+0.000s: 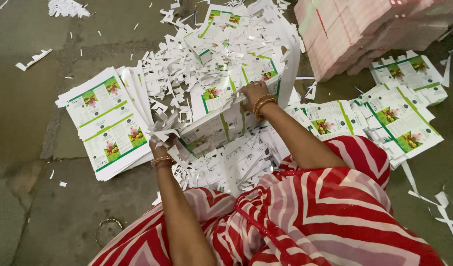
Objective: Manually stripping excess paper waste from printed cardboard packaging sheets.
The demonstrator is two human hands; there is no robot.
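I hold a stack of printed carton sheets (214,125) between both hands, tilted up off the floor (24,98) in front of my knees. My right hand (253,91) grips its upper edge, fingers curled over and mostly hidden behind the card, so only the knuckles and my gold bangles (262,104) show. My left hand (162,145) is at the lower left corner, but white paper trimmings (207,59) cover nearly all of it; I cannot tell whether those fingers are closed on the stack or just pressed against it. The stack's underside is out of sight.

To my left a neater pile of flat sheets (105,123) lies on the floor, its right edge buried under scraps. To my right more printed sheets (399,116) spread out, partly hidden by my knee in the red and white striped cloth (325,216). At the top right a bundle of pinkish wrapped packs (354,29) is cut off by the frame edge. The small print and pictures on the sheets are too small to make out beyond green bands and colourful patches.
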